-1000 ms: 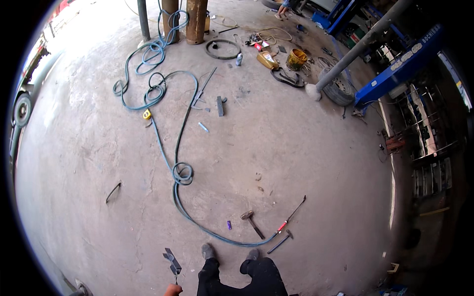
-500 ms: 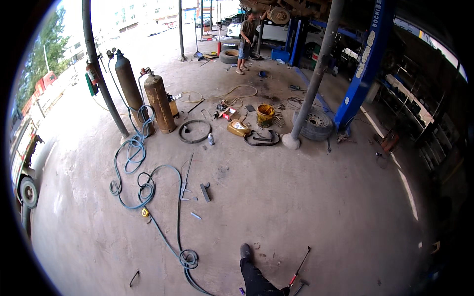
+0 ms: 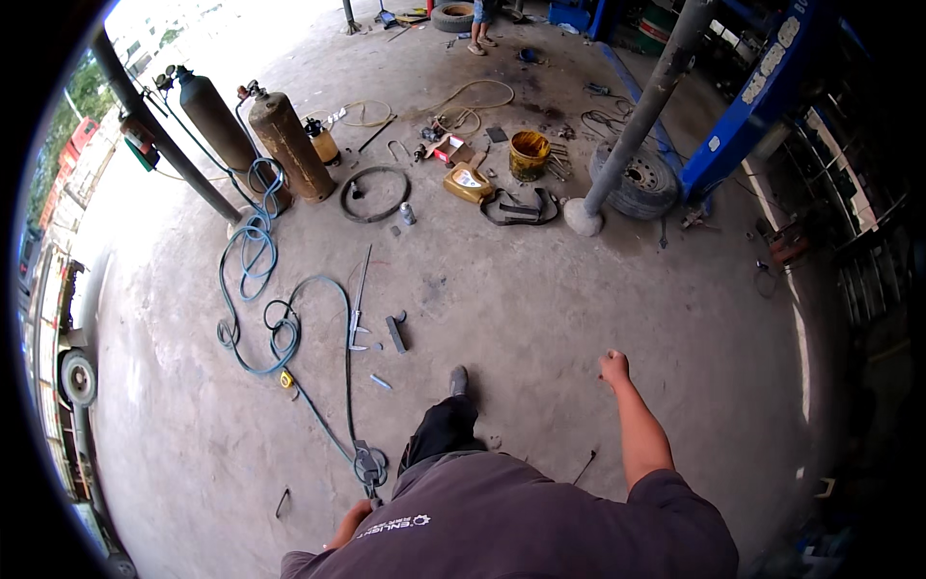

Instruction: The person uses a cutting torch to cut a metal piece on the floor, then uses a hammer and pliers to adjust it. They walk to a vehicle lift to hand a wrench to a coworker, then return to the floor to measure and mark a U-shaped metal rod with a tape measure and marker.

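Dark-grey metal piece (image 3: 367,457), partly overlapping a small coil of the blue hose (image 3: 329,439) from this angle, sits just ahead of the left hand (image 3: 357,514). Half a second ago neither the piece nor either of the hands was in view; now both hands show, along with the grey shirt (image 3: 521,511), while the two hammers seen a second ago are out of sight. Only the legs of the other person (image 3: 479,27) show now, where the body showed before.

Counted on the floor (image 3: 675,318): two gas cylinders (image 3: 292,147), one caliper (image 3: 358,314), one yellow tape measure (image 3: 286,379), one yellow bucket (image 3: 529,157) and one jug (image 3: 467,182).

Fingers of the left hand are closed around the near end of the piece, details too small to tell. Well apart, the right hand (image 3: 613,368) is curled into a loose fist; its inside cannot be seen.
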The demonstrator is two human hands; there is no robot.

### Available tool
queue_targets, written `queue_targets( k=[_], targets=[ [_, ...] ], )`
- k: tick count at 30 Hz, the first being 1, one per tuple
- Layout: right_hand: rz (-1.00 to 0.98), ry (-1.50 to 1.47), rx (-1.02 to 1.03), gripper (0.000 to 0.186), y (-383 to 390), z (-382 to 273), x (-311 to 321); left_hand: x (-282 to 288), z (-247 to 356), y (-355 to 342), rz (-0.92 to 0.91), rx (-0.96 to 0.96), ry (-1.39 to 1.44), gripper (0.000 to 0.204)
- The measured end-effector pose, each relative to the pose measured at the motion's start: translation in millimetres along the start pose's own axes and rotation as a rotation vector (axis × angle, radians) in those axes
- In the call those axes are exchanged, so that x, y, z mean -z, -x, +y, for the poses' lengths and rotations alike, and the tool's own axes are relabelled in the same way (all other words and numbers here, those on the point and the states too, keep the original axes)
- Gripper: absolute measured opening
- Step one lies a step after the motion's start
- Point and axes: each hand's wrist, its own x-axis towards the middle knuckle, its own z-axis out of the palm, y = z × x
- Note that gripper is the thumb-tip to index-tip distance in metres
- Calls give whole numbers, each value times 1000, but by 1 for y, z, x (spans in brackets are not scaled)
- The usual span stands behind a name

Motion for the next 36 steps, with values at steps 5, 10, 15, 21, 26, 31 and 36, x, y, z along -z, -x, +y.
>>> queue_targets(
  k=[5, 10, 15, 21, 26, 31, 36],
  targets=[
    [-35, 106, 55, 48, -73, -40, -35, 92, 146, -81, -51, -72, -88, 30],
    [30, -143, -582, 10, -65, -1, -62, 201, 279, -164, -99, -133, -283, 29],
    [-265, 92, -639, 12, -51, -4, -84, 333, 417, -203, 17, -97, -278, 27],
    [-559, 604, -200, 20, -146, -77, -132, 480, 624, -225, 415, -125, -194, 29],
    [-504, 624, -19, 30, -328, -209, -157, 607, 798, -242, 415, -222, -225, 36],
    [-41, -262, -424, 54, -502, -411, -156, 724, 925, -218, 475, -312, -254, 29],
    [-40, -138, -224, 57, -617, -568, -128, 812, 1026, -215, 503, -439, -215, 28]
  ],
)
